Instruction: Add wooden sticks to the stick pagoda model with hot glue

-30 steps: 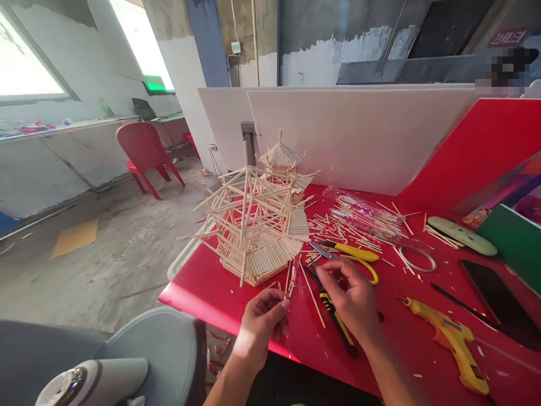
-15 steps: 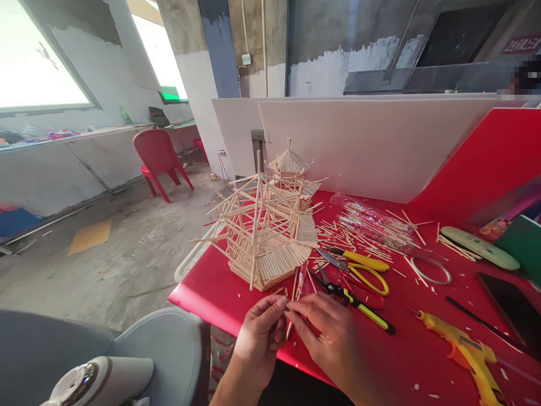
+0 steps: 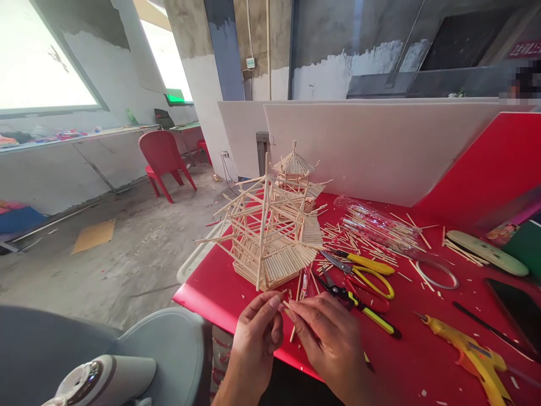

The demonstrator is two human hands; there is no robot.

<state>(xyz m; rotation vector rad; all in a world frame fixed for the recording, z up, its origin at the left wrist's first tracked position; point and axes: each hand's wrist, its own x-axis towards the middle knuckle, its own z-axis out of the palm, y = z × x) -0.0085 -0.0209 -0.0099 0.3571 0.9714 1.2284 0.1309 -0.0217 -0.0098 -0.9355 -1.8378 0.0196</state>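
Two bare hands work close together over the near edge of the red table (image 3: 211, 296). Right hand (image 3: 325, 332): thumb and fingertips pinch a short stick (image 3: 287, 305), its pale end poking out to the left. Left hand (image 3: 258, 332): fingers curled, thumb pressed to the index finger, tips just beside that end; cannot tell whether anything sits in this pinch, or whether it touches the stick.

Just beyond the left hand stands a bare-ribbed stick frame (image 3: 262, 237); a smaller stick pavilion (image 3: 295, 164) is behind it, on the far side. Loose sticks (image 3: 336, 234) lie to the right of the frame, shears (image 3: 376, 320) near the right hand, and a glue gun (image 3: 462, 344) farther right, nozzle facing left.

Step in hand, as judged: fine fingertip handling of the small piece. Method notes: grip close behind the end, so it cannot pivot; press lightly, since thin wood likely rolls or snaps; keep the end in sight between the thumbs. Keep knuckles off the frame's near corner post, and the right forearm clear of the nozzle; whether it is hot cannot be told.
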